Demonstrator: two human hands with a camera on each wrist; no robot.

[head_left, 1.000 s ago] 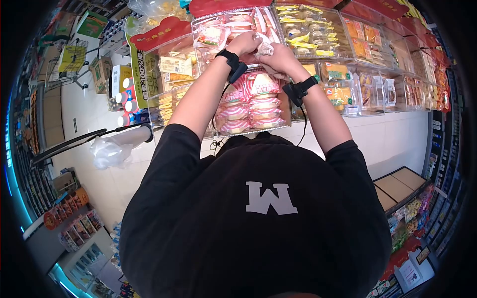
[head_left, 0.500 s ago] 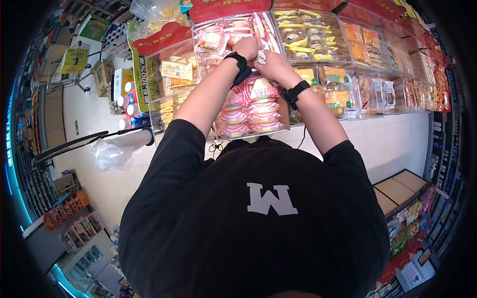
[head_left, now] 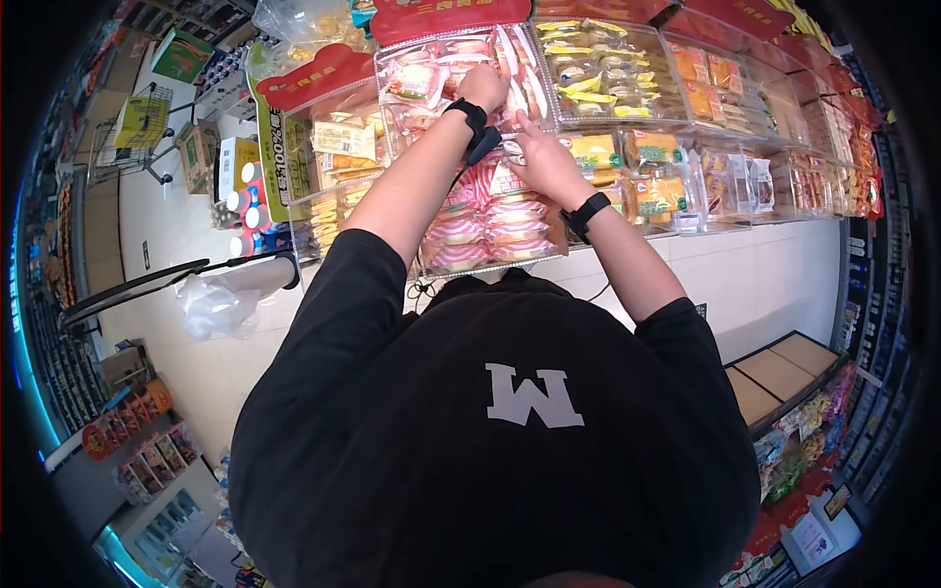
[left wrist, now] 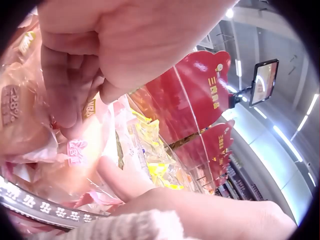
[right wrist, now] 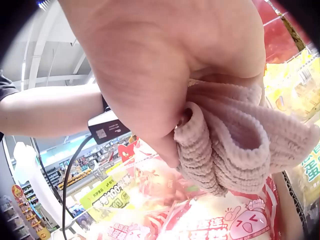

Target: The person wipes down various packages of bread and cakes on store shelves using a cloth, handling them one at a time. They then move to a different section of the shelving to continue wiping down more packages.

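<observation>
My left hand point(head_left: 484, 90) reaches into the upper clear bin point(head_left: 537, 73) of pink-wrapped pastries. In the left wrist view its fingers point(left wrist: 64, 92) curl down, with the edge of a wrapped pastry packet point(left wrist: 75, 155) between them and the thumb. My right hand point(head_left: 551, 169) is just nearer my body, over the front edge of that bin. It grips a folded, ribbed, pale pink cloth point(right wrist: 240, 145), which hangs from the palm. One finger point(left wrist: 122, 177) of the right hand stretches toward the same packet. Below the cloth lie larger pastry packs point(right wrist: 220, 220) with red print.
A lower bin holds stacked pink-striped packs point(head_left: 490, 230). Bins of yellow-wrapped pastries point(head_left: 608, 73) stand to the right. Red header signs point(head_left: 451, 12) rise behind the bins. Bottles point(head_left: 253, 211) and a clear plastic bag point(head_left: 218, 306) are at the left.
One second ago both hands were close together at the cloth. The right hand has since drawn apart, toward my body and slightly right, with the cloth; the left remains in the upper bin.
</observation>
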